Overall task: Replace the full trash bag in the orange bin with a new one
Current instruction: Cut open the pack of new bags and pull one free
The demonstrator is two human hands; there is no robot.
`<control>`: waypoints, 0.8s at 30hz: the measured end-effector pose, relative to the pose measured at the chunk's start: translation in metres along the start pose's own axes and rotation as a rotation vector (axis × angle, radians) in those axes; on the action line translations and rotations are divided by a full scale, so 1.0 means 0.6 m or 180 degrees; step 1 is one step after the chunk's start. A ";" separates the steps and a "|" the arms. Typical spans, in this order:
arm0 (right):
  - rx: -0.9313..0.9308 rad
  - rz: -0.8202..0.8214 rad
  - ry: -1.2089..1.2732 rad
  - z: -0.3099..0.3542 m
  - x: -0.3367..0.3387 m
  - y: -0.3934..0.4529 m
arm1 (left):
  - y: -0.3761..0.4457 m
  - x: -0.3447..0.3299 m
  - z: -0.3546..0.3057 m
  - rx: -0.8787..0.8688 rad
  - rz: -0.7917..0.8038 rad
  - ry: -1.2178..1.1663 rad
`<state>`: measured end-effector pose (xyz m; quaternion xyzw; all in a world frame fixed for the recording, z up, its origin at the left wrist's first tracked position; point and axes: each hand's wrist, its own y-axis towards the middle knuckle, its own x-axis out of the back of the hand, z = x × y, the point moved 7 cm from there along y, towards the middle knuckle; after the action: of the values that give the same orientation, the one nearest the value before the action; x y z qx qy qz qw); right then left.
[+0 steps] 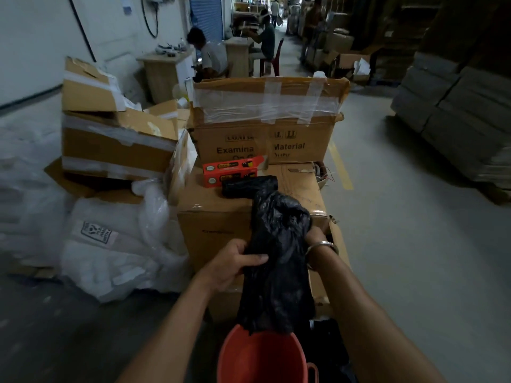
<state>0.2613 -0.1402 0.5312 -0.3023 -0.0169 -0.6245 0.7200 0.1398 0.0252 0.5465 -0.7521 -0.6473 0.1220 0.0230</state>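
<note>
A new black trash bag [276, 261] hangs in front of me, still joined to the black roll [243, 186] lying on a cardboard box. My left hand [237, 261] grips the bag's left side. My right hand [315, 236], with a metal bangle on the wrist, holds the right side and is mostly hidden behind the plastic. The bag's lower end dangles over the rim of the orange bin [257, 357], which stands on the floor at the bottom of the view. A dark bag [329, 352] lies right of the bin.
An orange bag carton [232, 172] sits beside the roll on the cardboard box [218, 225]. More taped boxes [265, 125] are stacked behind and to the left, with white plastic sacks [110, 250] on the floor. People sit at desks far back. An aisle with a yellow line runs on the right.
</note>
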 end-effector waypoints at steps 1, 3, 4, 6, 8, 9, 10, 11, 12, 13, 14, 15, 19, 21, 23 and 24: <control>0.0033 0.0154 -0.0353 -0.004 -0.005 -0.006 | -0.002 -0.001 -0.002 -0.0002 -0.0036 -0.0077; 0.0058 0.0325 -0.0723 -0.022 -0.012 -0.010 | -0.005 0.003 -0.005 -0.0011 -0.0205 -0.0204; 0.0105 0.0373 -0.0799 -0.026 -0.013 -0.015 | -0.005 0.006 -0.006 -0.0013 -0.0309 -0.0273; 0.0357 0.0361 -0.0950 -0.021 -0.010 -0.021 | -0.003 0.010 -0.007 0.0023 -0.0475 -0.0419; 0.0611 0.0367 -0.0880 -0.009 -0.004 -0.032 | -0.002 0.008 -0.007 0.0102 -0.0579 -0.0547; 0.0703 0.0322 -0.0715 -0.003 0.002 -0.039 | -0.001 0.005 -0.008 0.0143 -0.0626 -0.0616; 0.0808 0.0260 -0.0521 0.006 0.009 -0.049 | 0.000 0.002 -0.010 0.0187 -0.0687 -0.0681; 0.0942 0.0186 -0.0327 0.014 0.016 -0.060 | 0.000 -0.001 -0.012 0.0237 -0.0772 -0.0746; 0.1101 0.0091 -0.0149 0.023 0.023 -0.073 | 0.000 -0.004 -0.015 0.0285 -0.0880 -0.0796; 0.1304 -0.0023 0.0021 0.034 0.032 -0.088 | 0.000 -0.008 -0.017 0.0337 -0.1005 -0.0817; 0.1566 -0.0142 0.0150 0.047 0.043 -0.109 | -0.001 -0.011 -0.019 0.0387 -0.1137 -0.0782; 0.1855 -0.0189 0.0292 0.058 0.053 -0.133 | -0.003 -0.014 -0.020 0.0425 -0.1257 -0.0708; 0.2660 0.0229 0.0294 0.084 0.069 -0.213 | -0.019 -0.034 -0.018 0.0726 -0.1380 -0.0334; 0.2730 0.0519 -0.0141 0.082 0.063 -0.231 | -0.029 -0.052 -0.015 0.0944 -0.1285 0.0035; 0.2656 0.0726 -0.0586 0.070 0.052 -0.236 | -0.037 -0.064 -0.011 0.1032 -0.1341 0.0068; 0.2602 0.0827 -0.0687 0.062 0.049 -0.238 | -0.042 -0.069 -0.009 0.1090 -0.1438 -0.0055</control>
<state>0.1509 -0.1545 0.6322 -0.0558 -0.2995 -0.4357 0.8470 0.1111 -0.0110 0.5630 -0.5729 -0.7686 0.2278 0.1708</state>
